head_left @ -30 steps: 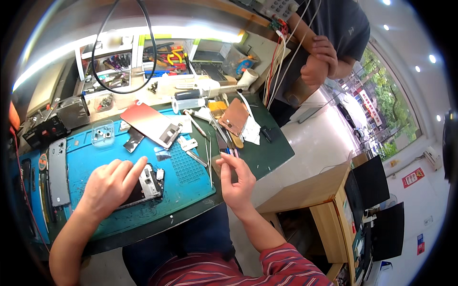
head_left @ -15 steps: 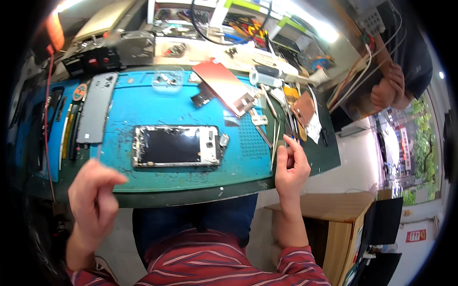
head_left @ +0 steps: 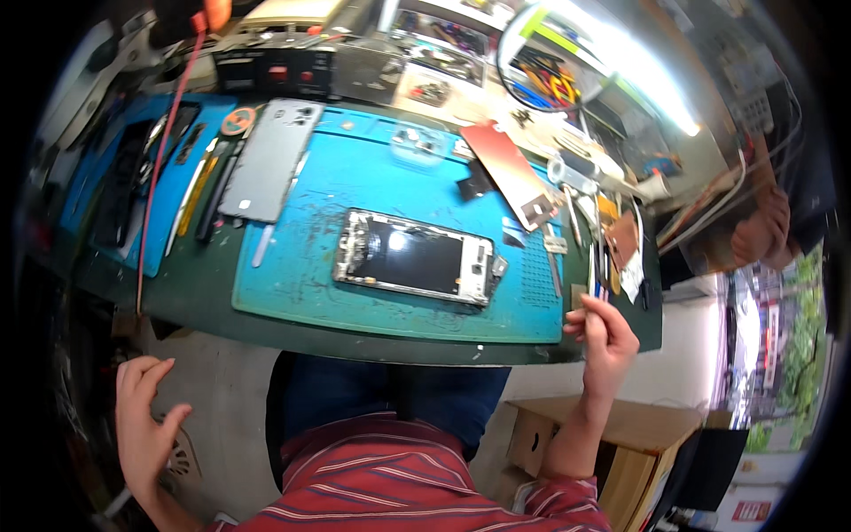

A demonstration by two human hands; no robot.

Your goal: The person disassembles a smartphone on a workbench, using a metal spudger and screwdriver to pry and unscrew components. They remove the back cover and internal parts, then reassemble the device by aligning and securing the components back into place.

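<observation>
A dismantled phone (head_left: 406,257), dark screen in a silver frame, lies on the blue mat (head_left: 292,306) with a small loose part at its right end. My left hand (head_left: 146,417) hangs over the floor below the bench's front edge, fingers apart and empty. My right hand (head_left: 603,341) is at the mat's front right corner, beside tweezers and thin tools (head_left: 598,270), fingers loosely bent and apart, with nothing visible in them. A red metal back plate (head_left: 501,164), a black piece (head_left: 474,186) and a clear parts box (head_left: 417,146) lie behind the phone.
A grey phone cover (head_left: 270,164), picks, dark phone parts and a red cable (head_left: 168,160) lie on the left. A power unit (head_left: 266,71) and tool shelves stand behind. Another person's hands (head_left: 762,230) are beyond the right end. A wooden cabinet (head_left: 638,421) stands below right.
My left hand has left the phone, moving down and left off the bench, its fingers opening. My view has swung leftward, so the bench shifted right in the picture.
</observation>
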